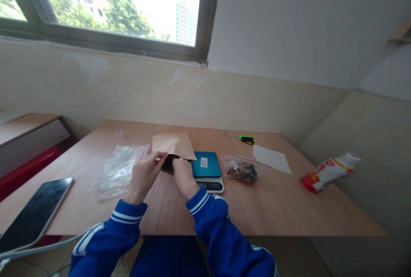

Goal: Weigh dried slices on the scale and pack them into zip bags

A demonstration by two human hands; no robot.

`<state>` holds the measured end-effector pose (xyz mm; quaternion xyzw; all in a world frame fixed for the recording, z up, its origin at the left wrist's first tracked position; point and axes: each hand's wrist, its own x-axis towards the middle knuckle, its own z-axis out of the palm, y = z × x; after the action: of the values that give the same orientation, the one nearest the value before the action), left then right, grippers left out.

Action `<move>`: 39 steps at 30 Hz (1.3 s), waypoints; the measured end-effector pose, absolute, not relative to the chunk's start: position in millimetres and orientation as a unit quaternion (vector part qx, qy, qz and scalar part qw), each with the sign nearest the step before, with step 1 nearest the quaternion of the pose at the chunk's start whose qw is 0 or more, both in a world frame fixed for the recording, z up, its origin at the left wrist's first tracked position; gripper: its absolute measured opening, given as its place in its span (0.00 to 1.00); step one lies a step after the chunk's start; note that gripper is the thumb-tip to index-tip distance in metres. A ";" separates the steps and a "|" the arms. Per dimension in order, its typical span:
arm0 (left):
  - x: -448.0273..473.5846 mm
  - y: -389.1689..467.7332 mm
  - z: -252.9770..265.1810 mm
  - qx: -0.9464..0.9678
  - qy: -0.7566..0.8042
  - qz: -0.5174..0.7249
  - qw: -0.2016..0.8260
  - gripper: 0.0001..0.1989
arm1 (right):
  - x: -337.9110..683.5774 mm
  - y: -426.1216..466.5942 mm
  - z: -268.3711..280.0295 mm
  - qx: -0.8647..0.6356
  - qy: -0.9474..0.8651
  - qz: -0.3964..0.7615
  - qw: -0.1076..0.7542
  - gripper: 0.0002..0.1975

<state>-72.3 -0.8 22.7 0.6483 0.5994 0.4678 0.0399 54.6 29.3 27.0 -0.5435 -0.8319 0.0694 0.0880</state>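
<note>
A brown paper bag (173,143) lies on the table with its mouth facing me. My left hand (147,172) pinches the left edge of that mouth. My right hand (183,174) reaches into the bag, its fingertips hidden inside. Just right of the bag is a kitchen scale (208,168) with a teal top and a dark display, partly covered by the bag and my right hand. Farther right lies a clear zip bag (244,171) of dark brown dried pieces.
A flattened clear plastic bag (120,170) lies left of my hands, and a phone (35,208) at the left edge. A screwdriver (242,138), white paper (272,159) and a red-and-white bottle (329,172) are on the right. A wall stands behind the wooden table (272,208).
</note>
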 end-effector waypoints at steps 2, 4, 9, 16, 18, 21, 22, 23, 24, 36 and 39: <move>-72.6 -0.8 25.2 0.646 0.608 0.460 0.040 0.11 | 60.1 23.4 26.9 -0.531 -0.839 0.060 0.104 0.16; -73.0 -0.6 27.4 0.651 0.611 0.448 0.040 0.11 | 64.5 18.7 24.9 -0.514 -0.847 0.041 0.127 0.14; -73.7 0.9 32.2 0.657 0.619 0.429 0.038 0.12 | 78.5 7.4 18.9 -0.440 -0.861 0.022 0.254 0.10; -78.5 1.8 39.6 0.629 0.651 0.422 0.041 0.14 | 136.7 3.5 16.3 -0.350 -0.768 0.073 0.531 0.07; -78.5 2.3 41.2 0.620 0.661 0.420 0.042 0.14 | 154.7 16.4 4.2 -0.422 -0.725 0.063 0.540 0.07; -77.6 2.7 42.6 0.615 0.665 0.422 0.050 0.13 | 172.7 41.0 -20.2 -0.519 -0.706 0.048 0.479 0.08; -77.5 2.7 42.8 0.612 0.666 0.423 0.053 0.13 | 175.7 48.0 -27.2 -0.540 -0.712 0.043 0.447 0.08; -77.7 2.6 43.0 0.609 0.668 0.424 0.056 0.13 | 177.2 53.3 -32.5 -0.554 -0.722 0.039 0.412 0.08; -78.2 2.4 43.0 0.605 0.671 0.425 0.059 0.13 | 177.4 56.7 -35.6 -0.562 -0.734 0.034 0.381 0.08; -73.9 -3.4 38.8 0.597 0.662 0.448 0.071 0.11 | 118.0 -5.8 40.5 -0.294 -0.880 0.207 0.310 0.12; -67.0 -13.6 35.8 0.597 0.665 0.444 0.067 0.11 | 96.5 -0.1 29.4 -0.348 -0.887 0.154 0.262 0.16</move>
<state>-67.0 -13.6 35.8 0.5974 0.6648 0.4436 0.0665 96.5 -0.1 29.4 -0.3482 -0.8868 0.1544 0.2618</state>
